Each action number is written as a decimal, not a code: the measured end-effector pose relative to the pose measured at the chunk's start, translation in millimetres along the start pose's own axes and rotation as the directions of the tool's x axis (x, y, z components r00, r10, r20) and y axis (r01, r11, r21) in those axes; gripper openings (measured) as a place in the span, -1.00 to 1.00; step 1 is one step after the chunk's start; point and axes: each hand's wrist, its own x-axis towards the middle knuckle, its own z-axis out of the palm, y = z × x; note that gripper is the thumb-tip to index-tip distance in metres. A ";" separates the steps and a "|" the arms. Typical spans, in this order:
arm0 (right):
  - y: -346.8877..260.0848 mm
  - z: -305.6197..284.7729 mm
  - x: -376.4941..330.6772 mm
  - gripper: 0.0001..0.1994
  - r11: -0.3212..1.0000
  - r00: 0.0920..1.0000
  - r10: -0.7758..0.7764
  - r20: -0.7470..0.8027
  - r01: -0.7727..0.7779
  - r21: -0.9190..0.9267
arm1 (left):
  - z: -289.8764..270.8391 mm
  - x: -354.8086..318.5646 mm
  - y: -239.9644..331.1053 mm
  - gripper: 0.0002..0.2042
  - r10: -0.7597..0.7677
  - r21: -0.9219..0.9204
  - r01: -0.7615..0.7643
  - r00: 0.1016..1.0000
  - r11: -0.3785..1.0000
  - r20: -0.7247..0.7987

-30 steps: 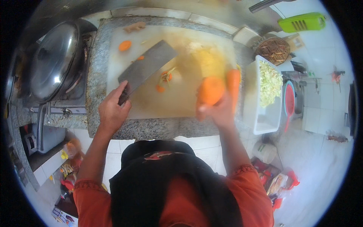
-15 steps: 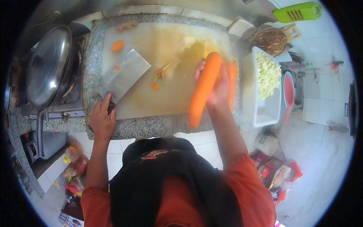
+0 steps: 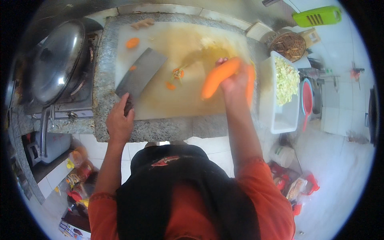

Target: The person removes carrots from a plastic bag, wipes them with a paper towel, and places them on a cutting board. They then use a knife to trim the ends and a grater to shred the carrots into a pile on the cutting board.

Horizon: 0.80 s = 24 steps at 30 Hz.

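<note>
A carrot [image 3: 219, 77] is gripped in the right hand [image 3: 236, 80] and has been lowered from upright half a second ago to lie slanted over the cutting board [image 3: 168, 108] (a second carrot [image 3: 251, 82] seems tucked behind the same hand); it now looks close to being set down for slicing; the cleaver [image 3: 140, 76] has been kept flat on the board, its handle clasped by the left hand [image 3: 119, 122]; carrot scraps [image 3: 176, 76] lie between blade and carrot; a white tub [image 3: 282, 120] of shredded greens stands to the right, a wok lid [image 3: 56, 60] to the left.
</note>
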 end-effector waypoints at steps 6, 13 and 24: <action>27.9 3.1 3.1 -0.62 0.959 0.997 -0.073 -0.034 0.061 -0.278 | -27.4 -20.6 59.4 -0.55 -0.242 -0.491 0.397 0.905 0.776 0.349; 43.1 25.3 -15.5 -0.59 0.953 1.000 -0.031 -0.004 0.029 -0.303 | -12.0 -34.1 96.8 -0.54 -0.026 -0.677 0.128 0.987 0.725 0.159; 47.1 40.6 -37.2 -0.54 0.934 0.997 -0.027 0.074 0.052 -0.353 | 3.8 -30.4 98.3 -0.50 -0.087 -0.659 0.147 0.989 0.737 0.123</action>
